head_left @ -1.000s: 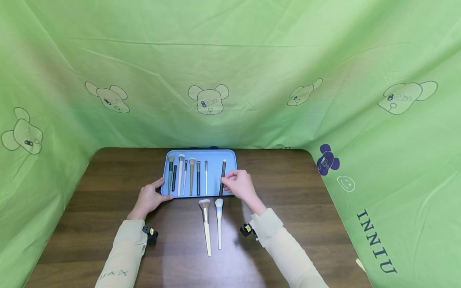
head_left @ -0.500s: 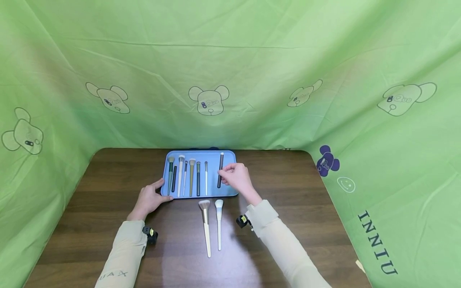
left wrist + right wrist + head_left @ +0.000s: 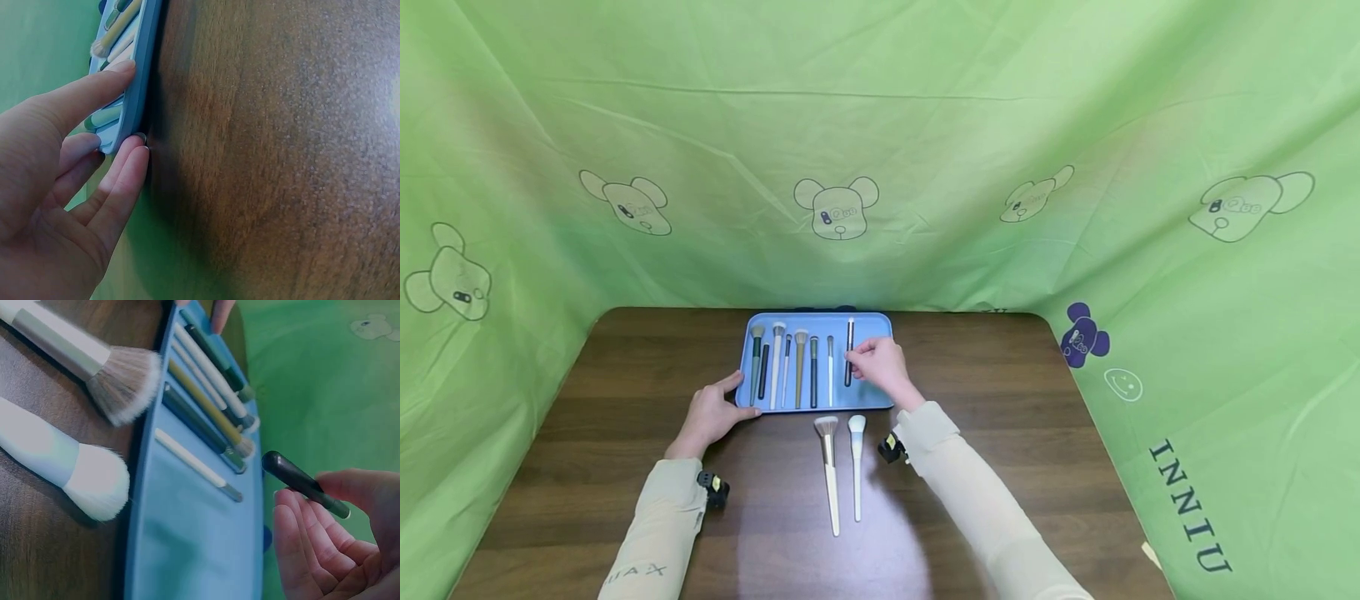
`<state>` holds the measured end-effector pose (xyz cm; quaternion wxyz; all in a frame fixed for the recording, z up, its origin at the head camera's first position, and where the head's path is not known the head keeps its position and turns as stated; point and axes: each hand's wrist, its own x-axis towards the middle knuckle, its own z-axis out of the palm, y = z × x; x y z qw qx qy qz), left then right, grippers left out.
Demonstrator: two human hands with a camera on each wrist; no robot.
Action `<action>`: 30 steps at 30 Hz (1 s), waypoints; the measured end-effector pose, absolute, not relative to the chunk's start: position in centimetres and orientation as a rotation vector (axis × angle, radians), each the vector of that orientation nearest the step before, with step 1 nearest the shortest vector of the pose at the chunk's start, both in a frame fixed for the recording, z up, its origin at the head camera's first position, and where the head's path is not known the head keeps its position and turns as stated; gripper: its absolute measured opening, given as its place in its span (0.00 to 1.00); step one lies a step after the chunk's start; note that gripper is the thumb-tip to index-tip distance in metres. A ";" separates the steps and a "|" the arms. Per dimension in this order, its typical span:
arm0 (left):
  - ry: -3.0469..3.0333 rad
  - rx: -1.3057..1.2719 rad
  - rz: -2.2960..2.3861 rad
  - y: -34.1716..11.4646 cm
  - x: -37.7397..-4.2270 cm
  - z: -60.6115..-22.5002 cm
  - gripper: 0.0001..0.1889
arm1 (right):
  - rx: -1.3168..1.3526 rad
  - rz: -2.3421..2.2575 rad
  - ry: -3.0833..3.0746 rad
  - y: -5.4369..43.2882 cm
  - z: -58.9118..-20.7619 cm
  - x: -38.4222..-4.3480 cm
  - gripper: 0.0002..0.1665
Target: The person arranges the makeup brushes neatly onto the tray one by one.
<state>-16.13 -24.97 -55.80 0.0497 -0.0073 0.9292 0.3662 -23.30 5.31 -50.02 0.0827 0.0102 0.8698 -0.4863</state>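
Over the right part of a blue tray [image 3: 872, 397], my right hand [image 3: 880, 365] pinches a slim black makeup brush [image 3: 290, 472] between thumb and fingers. In the right wrist view the brush is apart from the tray surface. My left hand [image 3: 709, 417] grips the tray's near left corner, thumb [image 3: 115, 76] over the rim and other fingers at the outer edge. Several makeup brushes lie side by side in the tray, bristles to the far side. The rightmost is a thin white-handled brush [image 3: 831, 371], left of the held one; a dark-handled brush [image 3: 813, 375] lies beside it.
Two larger brushes lie on the wooden table [image 3: 1037, 467] in front of the tray: a flat-topped brush with a metal ferrule [image 3: 828, 467] and a white fluffy brush [image 3: 857, 467]. A green cloth [image 3: 925, 108] hangs behind and at both sides.
My right hand has carried the black brush leftward and farther from me, from over the tray's near right rim to near the white-handled brush. My left hand has stayed at the tray corner.
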 end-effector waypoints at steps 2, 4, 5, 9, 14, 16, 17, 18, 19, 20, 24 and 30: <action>2.830 -0.019 1.119 -25.0 -16.1 -55.8 0.45 | 0.052 -1.421 2.589 5.1 -50.4 -23.6 0.10; 2.830 -0.017 1.122 -25.0 -16.1 -55.8 0.45 | 0.076 -1.396 2.573 4.8 -50.9 -23.9 0.10; 2.831 -0.016 1.124 -25.0 -16.1 -55.7 0.45 | 0.085 -1.385 2.565 4.7 -51.0 -24.1 0.10; 2.830 -0.014 1.129 -25.0 -16.1 -55.7 0.45 | 0.092 -1.331 2.560 4.4 -51.6 -24.5 0.10; 2.831 -0.015 1.123 -25.1 -16.1 -55.8 0.45 | 0.072 -1.262 2.559 4.0 -52.2 -24.9 0.10; 2.831 -0.017 1.120 -25.1 -16.1 -55.8 0.45 | 0.083 -1.224 2.551 3.8 -52.5 -25.1 0.10; 2.831 -0.019 1.119 -25.0 -16.1 -55.9 0.45 | 0.093 -1.209 2.547 3.7 -52.6 -25.2 0.11; 2.832 -0.017 1.118 -25.0 -16.1 -55.9 0.45 | 0.102 -1.196 2.543 3.6 -52.8 -25.2 0.11; 2.833 -0.016 1.119 -25.0 -16.1 -55.9 0.45 | 0.110 -1.186 2.540 3.5 -52.9 -25.3 0.11; 2.833 -0.016 1.119 -25.1 -16.1 -56.0 0.45 | 0.121 -1.177 2.535 3.5 -53.0 -25.4 0.11; 2.837 -0.010 1.126 -25.1 -16.1 -56.0 0.45 | 0.141 -1.165 2.521 3.3 -53.3 -25.3 0.12; 2.828 -0.022 1.127 -25.1 -16.2 -55.9 0.45 | 0.143 -1.126 2.516 3.1 -53.5 -24.9 0.11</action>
